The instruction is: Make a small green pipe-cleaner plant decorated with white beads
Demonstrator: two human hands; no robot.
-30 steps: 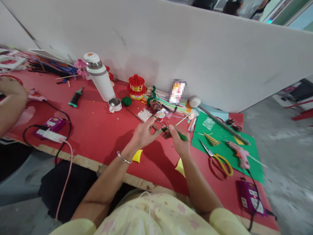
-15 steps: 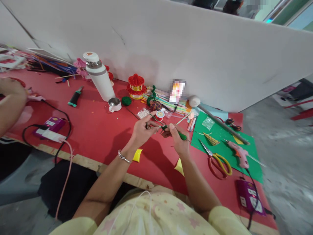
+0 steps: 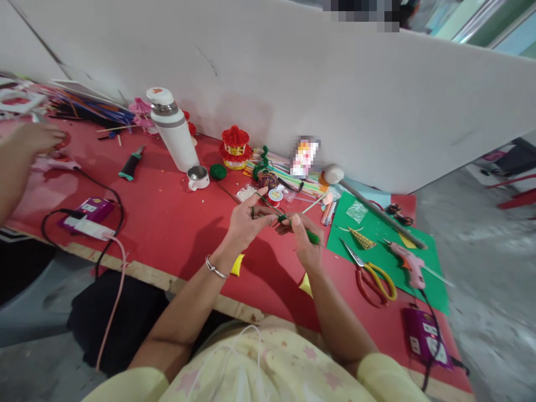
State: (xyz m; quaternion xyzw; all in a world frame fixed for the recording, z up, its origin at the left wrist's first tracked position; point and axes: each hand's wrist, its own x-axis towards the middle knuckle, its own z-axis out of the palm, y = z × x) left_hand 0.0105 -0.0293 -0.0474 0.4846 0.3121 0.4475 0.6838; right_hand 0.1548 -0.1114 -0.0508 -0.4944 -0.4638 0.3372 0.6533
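Note:
Over the red table (image 3: pixel 167 223), my left hand (image 3: pixel 248 222) pinches a small dark green yarn piece (image 3: pixel 282 219), with green yarn running over its fingers. My right hand (image 3: pixel 305 237) is closed round a green-handled tool (image 3: pixel 312 237), its front end at the yarn piece. The tool's tip is too small to make out. Behind my hands lie a red thread spool (image 3: pixel 275 197), a bag of white beads (image 3: pixel 246 193) and a multicoloured yarn ball (image 3: pixel 267 180). A dark green yarn ball (image 3: pixel 218 171) sits further left.
A white bottle (image 3: pixel 173 134) and metal cup (image 3: pixel 198 177) stand behind left. On the right are scissors (image 3: pixel 372 279), a pink glue gun (image 3: pixel 408 262) on a green sheet (image 3: pixel 431 279), and a purple box (image 3: pixel 427 338). Another person's hand (image 3: pixel 39 137) is at far left.
The other person's hand at far left has moved further into view over the table. My own hands stay close together, with only a slight shift, still holding the yarn piece and tool.

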